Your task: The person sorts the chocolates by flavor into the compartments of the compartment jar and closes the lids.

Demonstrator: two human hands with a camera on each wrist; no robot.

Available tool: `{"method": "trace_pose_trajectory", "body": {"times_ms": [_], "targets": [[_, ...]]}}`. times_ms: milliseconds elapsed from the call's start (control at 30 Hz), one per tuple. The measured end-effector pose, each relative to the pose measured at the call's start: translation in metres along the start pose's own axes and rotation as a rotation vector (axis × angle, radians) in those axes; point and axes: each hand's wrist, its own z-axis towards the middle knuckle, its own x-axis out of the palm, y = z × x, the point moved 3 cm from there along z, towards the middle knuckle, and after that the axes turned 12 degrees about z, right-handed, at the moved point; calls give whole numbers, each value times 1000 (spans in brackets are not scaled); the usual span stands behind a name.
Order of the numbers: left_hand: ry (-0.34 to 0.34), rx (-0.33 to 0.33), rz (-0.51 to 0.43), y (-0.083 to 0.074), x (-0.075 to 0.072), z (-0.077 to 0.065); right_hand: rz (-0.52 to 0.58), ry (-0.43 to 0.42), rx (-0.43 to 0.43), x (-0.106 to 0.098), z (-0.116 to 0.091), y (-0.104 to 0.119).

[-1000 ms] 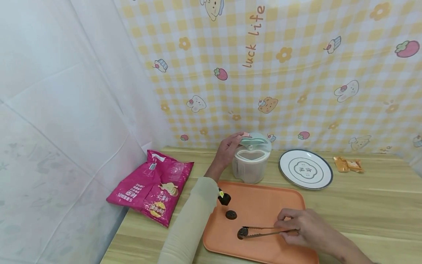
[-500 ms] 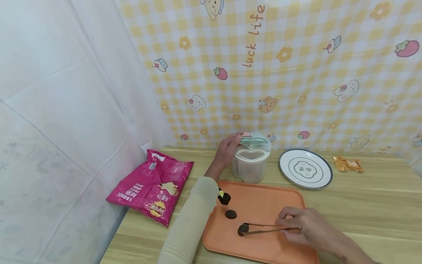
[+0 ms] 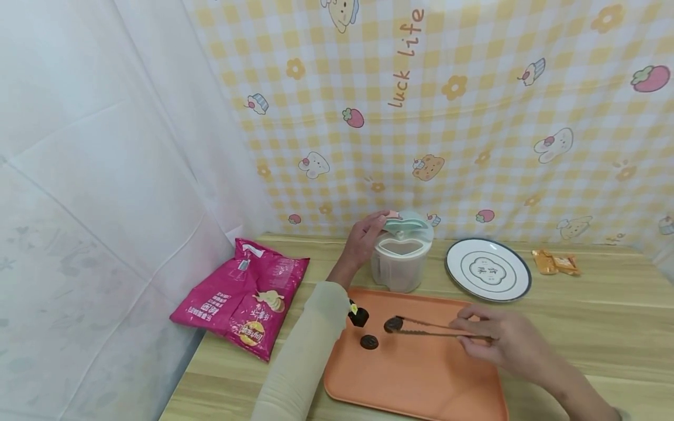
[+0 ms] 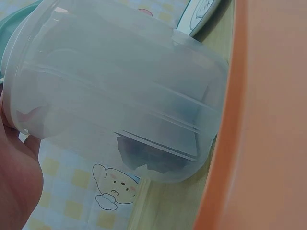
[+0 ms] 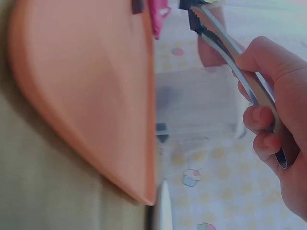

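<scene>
My right hand (image 3: 511,339) holds metal tongs (image 3: 437,329), pinched near their rear end. Between the tongs' tips sits a dark oval piece (image 3: 392,324) with a patterned top, above the orange tray (image 3: 416,380). Another dark oval piece (image 3: 369,342) lies on the tray. At the top of a translucent container (image 3: 398,272), my left hand (image 3: 363,237) grips beside the raised mint-green flap (image 3: 405,225); a heart-shaped opening shows below the flap. Through the wall, the left wrist view shows dark pieces (image 4: 151,155) low in one compartment.
A pink chip bag (image 3: 242,301) lies at the left. Right of the container are a white plate (image 3: 488,292) with a dark rim and small orange packets (image 3: 555,262). A black item with a yellow flower (image 3: 358,316) shows by the left cuff. A checked curtain (image 3: 474,117) hangs behind.
The right hand has raised the tongs with the dark oval piece and shifted it toward the container. The left hand stays on the container.
</scene>
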Motion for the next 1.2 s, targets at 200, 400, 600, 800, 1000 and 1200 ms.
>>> {"method": "trace_pose_trajectory", "body": {"times_ms": [200, 400, 600, 800, 1000, 1200], "targets": [[-10, 14, 11, -2, -1, -1, -113, -152, -22, -15, 14, -6], [-13, 9, 51, -1, -2, -2, -137, -219, 99, -23, 28, -8], [-8, 25, 16, -1, -1, -2, -174, -282, 156, -25, 41, -9], [20, 17, -52, 1, 1, -1, -216, -303, 195, -23, 45, -14], [16, 23, -46, 0, 1, -1, -217, -297, 233, -22, 44, -16], [-13, 27, -34, -1, 0, 0, -226, -296, 237, -23, 45, -16]]}}
